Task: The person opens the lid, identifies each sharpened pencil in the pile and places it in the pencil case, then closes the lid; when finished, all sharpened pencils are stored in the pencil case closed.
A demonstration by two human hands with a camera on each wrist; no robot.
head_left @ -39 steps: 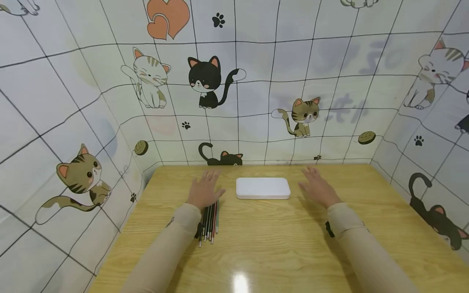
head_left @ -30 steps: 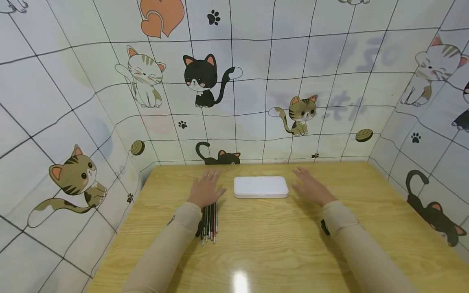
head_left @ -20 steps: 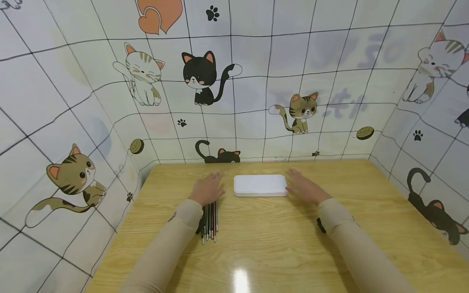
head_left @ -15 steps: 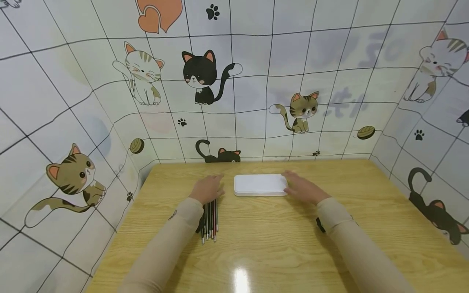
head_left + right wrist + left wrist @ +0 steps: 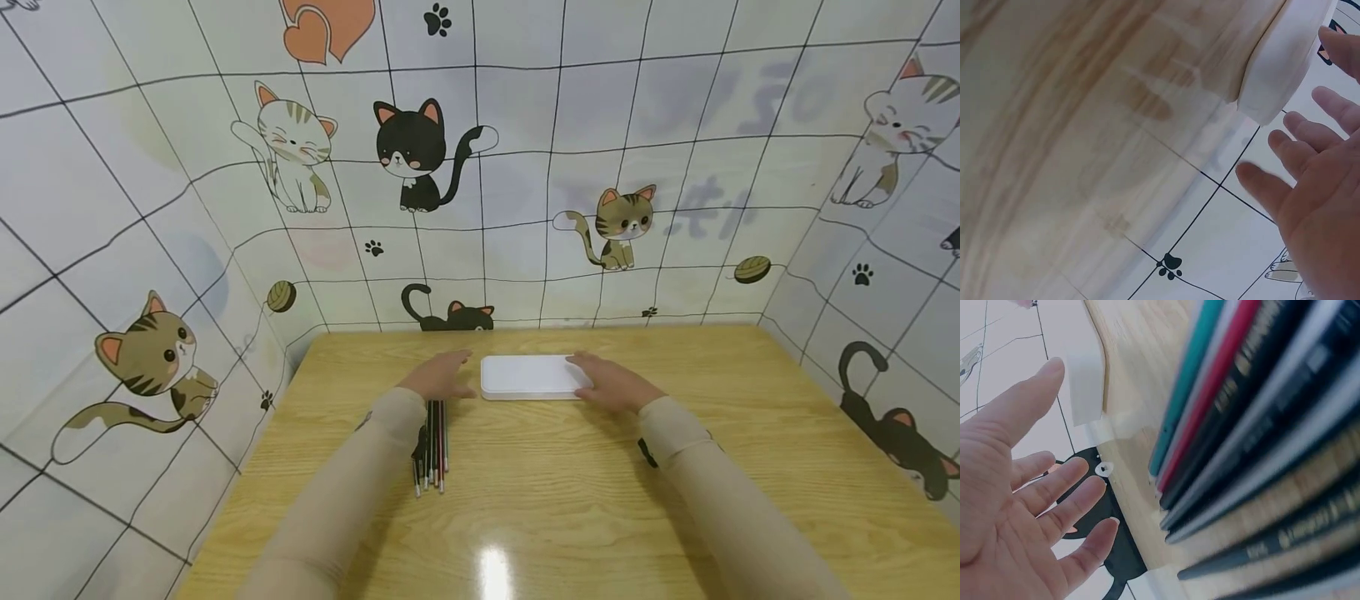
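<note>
A flat white box [image 5: 525,377] with rounded corners lies near the back of the table. My left hand [image 5: 441,377] is spread just off its left end, fingers extended and holding nothing. At the right end, my right hand [image 5: 615,385] has its thumb and fingers overlapping the box's edge in the head view. The right wrist view shows those fingers loosely bent beside the white box [image 5: 1285,56]; whether they touch it I cannot tell. Below my left wrist lies a bundle of pencils [image 5: 435,450], mostly dark, their far ends hidden by the hand; green and red pencils [image 5: 1210,400] show up close.
The wooden table [image 5: 540,500] meets a cat-patterned wall covering [image 5: 517,192] at the back. Similar covering rises along the left and right sides. A bright light reflection lies on the table's front part.
Both hands have moved inward toward the white box, the right one to its right end and the left one rightward off the pencils' far ends. Box and pencils lie where they were.
</note>
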